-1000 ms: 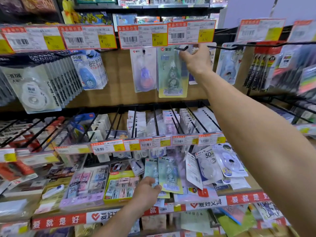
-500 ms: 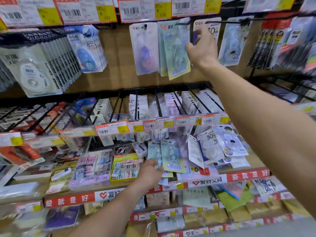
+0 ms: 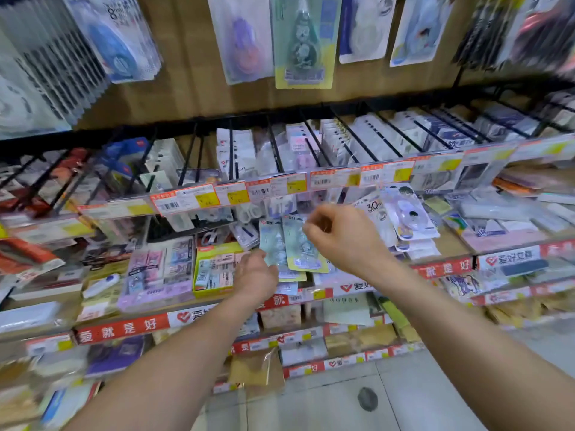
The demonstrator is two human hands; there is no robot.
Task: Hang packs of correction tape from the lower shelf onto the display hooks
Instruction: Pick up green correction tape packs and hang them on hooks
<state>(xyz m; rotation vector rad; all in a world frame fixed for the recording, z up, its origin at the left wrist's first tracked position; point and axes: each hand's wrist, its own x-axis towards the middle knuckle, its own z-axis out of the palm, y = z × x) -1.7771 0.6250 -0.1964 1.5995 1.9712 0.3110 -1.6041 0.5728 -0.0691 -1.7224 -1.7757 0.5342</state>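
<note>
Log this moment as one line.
left hand: holds green packs, lower shelf | right hand: at their top edge, grip unclear | hung green pack: above

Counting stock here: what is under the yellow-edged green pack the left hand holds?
A bluish pack lies under the yellow-edged green pack, fanned out leftward in the left hand. Anything deeper is covered.

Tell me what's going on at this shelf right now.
A person is restocking correction tape. Their left hand holds a few green packs propped on the lower shelf, and the right hand seems to pinch the top of the front pack. A matching green pack hangs on the display above.
</note>
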